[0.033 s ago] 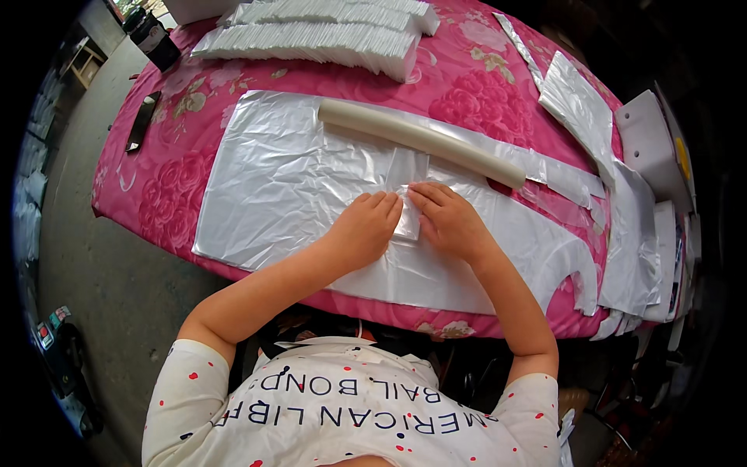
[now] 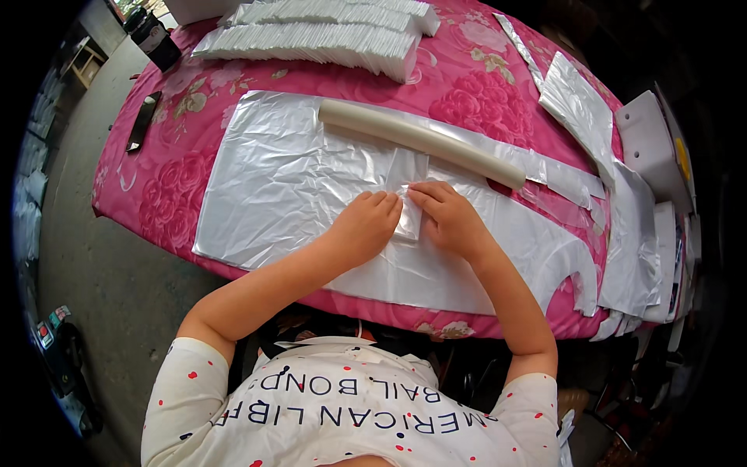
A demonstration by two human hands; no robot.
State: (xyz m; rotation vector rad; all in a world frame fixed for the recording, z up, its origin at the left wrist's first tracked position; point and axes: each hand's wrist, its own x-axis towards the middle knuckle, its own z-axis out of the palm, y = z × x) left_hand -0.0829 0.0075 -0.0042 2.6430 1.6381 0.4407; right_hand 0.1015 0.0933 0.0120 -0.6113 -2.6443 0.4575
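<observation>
My left hand (image 2: 369, 227) and my right hand (image 2: 447, 219) meet over a small folded plastic bag (image 2: 408, 226), thin and whitish. The fingers of both hands are closed, with fingertips pinched at its upper part. Under them a large stack of white plastic bags (image 2: 264, 194) lies flat, shiny and wrinkled, with a rounded cut-out at its right end. Across the stack, beyond my hands, rests a long beige tube (image 2: 420, 142), slanting down to the right. Where exactly each fingertip grips is partly hidden.
A pink flowered cloth (image 2: 175, 187) covers the table. Rows of folded white bags (image 2: 319, 47) sit at the back, near a dark jar (image 2: 152, 39). A phone (image 2: 143, 122) lies at left. Loose plastic sheeting (image 2: 580, 109) and a white box (image 2: 652, 140) occupy the right edge.
</observation>
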